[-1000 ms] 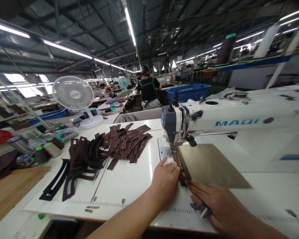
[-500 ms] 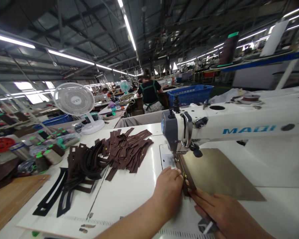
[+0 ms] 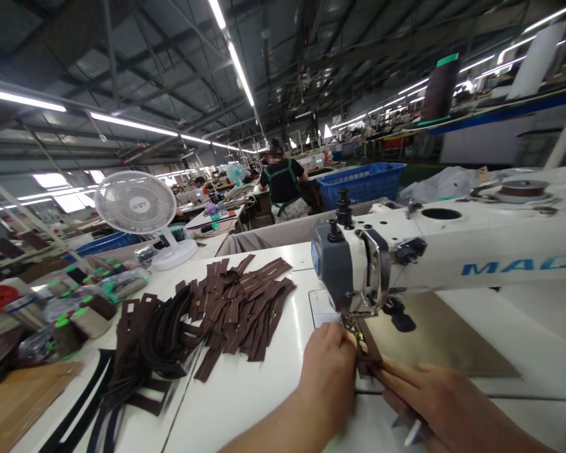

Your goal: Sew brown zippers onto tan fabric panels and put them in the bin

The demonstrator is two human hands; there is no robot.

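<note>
- The left hand (image 3: 330, 374) has its fingers bent and close together, with the tips down at the left side of a brown zipper strip (image 3: 371, 351). I can't tell if they pinch it or just press on it.
- The right hand (image 3: 446, 402) has its fingers almost straight and side by side. Their tips touch the near end of the strip. A small shiny thing (image 3: 411, 433) pokes out under this hand, too blurry to name, and I can't tell how tightly it is held.
- The strip lies between the two hands, and its far end goes in under the head of the white sewing machine (image 3: 349, 270). It has gold-colored metal on it.
- A flat, greenish-brown sheet (image 3: 457, 340) lies just to the right of the strip.
- Left of the hands, on the white table (image 3: 264, 402), is a messy pile of brown zippers (image 3: 240, 308). Brown and black strips (image 3: 165, 333) lie next to it.
- Farther off stand a white fan (image 3: 136, 201) and some thread spools (image 3: 92, 319).
- Past the table, a person in a black top (image 3: 285, 182) is near a blue basket (image 3: 361, 184).
</note>
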